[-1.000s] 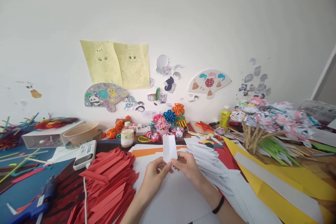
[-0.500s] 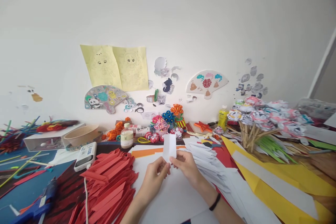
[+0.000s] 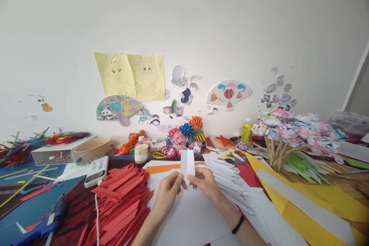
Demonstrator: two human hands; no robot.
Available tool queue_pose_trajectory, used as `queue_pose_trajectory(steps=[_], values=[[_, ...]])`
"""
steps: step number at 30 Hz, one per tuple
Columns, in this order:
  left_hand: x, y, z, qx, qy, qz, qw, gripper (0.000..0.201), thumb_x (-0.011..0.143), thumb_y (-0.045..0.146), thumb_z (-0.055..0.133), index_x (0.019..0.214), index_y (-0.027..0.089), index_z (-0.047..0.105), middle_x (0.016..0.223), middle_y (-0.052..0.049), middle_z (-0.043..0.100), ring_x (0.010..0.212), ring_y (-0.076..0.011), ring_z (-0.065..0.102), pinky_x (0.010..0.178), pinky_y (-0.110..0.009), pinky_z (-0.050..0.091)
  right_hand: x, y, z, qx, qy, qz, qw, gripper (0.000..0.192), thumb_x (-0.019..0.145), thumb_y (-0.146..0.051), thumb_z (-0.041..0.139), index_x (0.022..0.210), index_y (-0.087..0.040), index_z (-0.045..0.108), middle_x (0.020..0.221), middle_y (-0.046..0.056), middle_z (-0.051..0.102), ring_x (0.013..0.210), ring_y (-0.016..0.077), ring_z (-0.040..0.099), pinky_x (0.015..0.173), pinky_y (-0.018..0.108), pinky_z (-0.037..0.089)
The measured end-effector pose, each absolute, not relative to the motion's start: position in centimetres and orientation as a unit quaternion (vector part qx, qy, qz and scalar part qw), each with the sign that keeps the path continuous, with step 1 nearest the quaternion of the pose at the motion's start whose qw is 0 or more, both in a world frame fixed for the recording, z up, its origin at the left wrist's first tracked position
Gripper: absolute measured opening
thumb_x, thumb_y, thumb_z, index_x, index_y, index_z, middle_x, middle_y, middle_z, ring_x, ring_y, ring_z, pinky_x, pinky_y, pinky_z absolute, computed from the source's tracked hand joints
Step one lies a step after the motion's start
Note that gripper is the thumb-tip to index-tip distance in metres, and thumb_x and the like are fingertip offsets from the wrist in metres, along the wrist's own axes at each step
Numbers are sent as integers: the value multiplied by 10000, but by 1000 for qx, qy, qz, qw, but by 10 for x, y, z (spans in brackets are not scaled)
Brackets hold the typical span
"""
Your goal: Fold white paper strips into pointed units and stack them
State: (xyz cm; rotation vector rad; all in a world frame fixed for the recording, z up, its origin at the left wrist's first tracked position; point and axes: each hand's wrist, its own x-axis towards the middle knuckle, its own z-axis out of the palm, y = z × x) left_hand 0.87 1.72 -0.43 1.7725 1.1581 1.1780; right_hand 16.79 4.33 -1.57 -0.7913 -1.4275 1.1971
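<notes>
A small strip of white paper (image 3: 188,163), creased lengthwise, stands upright between my hands above white sheets (image 3: 187,215). My left hand (image 3: 170,187) pinches its lower left corner between thumb and fingers. On the other side, my right hand (image 3: 204,182) grips the lower right edge, thumb in front and fingers behind. To the left lies a heap of folded red paper pieces (image 3: 123,200). A fanned pile of folded white paper pieces (image 3: 230,184) is to the right of my hands.
Yellow paper (image 3: 288,207) lies at right, below a bunch of paper flowers (image 3: 296,130) on sticks. A blue glue gun (image 3: 49,223) rests at front left. Along the wall stand a bottle (image 3: 141,150), a bowl (image 3: 92,148) and a yellow bottle (image 3: 246,131). A white device (image 3: 96,172) trails a cable.
The view has shifted slightly, so everything sits a little lower and further right. My left thumb has come up onto the strip's lower edge, and both hands still hold it.
</notes>
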Motion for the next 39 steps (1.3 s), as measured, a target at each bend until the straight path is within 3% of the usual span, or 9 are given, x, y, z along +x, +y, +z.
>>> queue_pose_trajectory(steps=[8, 11, 18, 24, 28, 32, 35, 39], values=[[15, 11, -4, 703, 452, 439, 330, 350, 848, 465, 479, 675, 166, 537, 605, -3, 578, 560, -127, 483, 547, -220, 362, 167, 44, -17, -329, -602, 494, 534, 265, 723, -385, 693, 727, -121, 664, 626, 28, 628, 536, 122, 538, 502, 232, 391], [16, 10, -5, 705, 450, 430, 339, 348, 865, 453, 445, 716, 163, 566, 651, -16, 600, 575, -133, 502, 554, -224, 380, 167, 47, -20, -317, -619, 498, 519, 322, 742, -444, 664, 781, -125, 662, 630, 26, 631, 526, 124, 547, 496, 234, 392], [17, 11, -6, 725, 458, 400, 324, 337, 869, 385, 446, 653, 168, 586, 598, 2, 607, 545, -127, 506, 555, -219, 362, 171, 52, -22, -344, -638, 462, 511, 448, 795, -558, 559, 709, -128, 649, 577, 10, 573, 503, 114, 509, 484, 228, 389], [15, 10, -7, 723, 490, 419, 248, 393, 897, 405, 393, 608, 179, 536, 585, 3, 591, 547, -135, 500, 549, -220, 333, 171, 50, -20, -353, -634, 467, 505, 380, 761, -501, 625, 680, -131, 643, 586, 10, 562, 518, 123, 497, 499, 233, 391], [15, 10, -9, 759, 463, 366, 274, 442, 915, 383, 363, 578, 177, 561, 584, -6, 631, 551, -136, 522, 579, -224, 355, 172, 54, -23, -379, -592, 466, 537, 408, 728, -531, 639, 697, -125, 618, 627, 33, 588, 546, 148, 516, 486, 239, 387], [10, 15, -5, 744, 485, 393, 237, 355, 899, 405, 403, 711, 181, 605, 664, -13, 661, 597, -147, 555, 579, -228, 373, 172, 53, -21, -375, -604, 473, 520, 420, 700, -545, 653, 651, -133, 583, 590, 18, 551, 539, 146, 490, 483, 237, 354], [6, 17, 1, 693, 504, 472, 208, 274, 879, 415, 443, 873, 186, 595, 775, -21, 670, 653, -151, 583, 580, -227, 406, 169, 45, -18, -376, -649, 464, 471, 407, 711, -527, 646, 600, -148, 545, 549, -16, 474, 508, 112, 418, 466, 222, 297], [6, 15, 5, 681, 513, 496, 164, 212, 856, 367, 483, 827, 186, 590, 725, -3, 651, 636, -144, 582, 567, -222, 414, 162, 37, -17, -402, -687, 383, 468, 483, 733, -504, 624, 505, -191, 336, 519, -67, 262, 493, 76, 251, 452, 220, 173]])
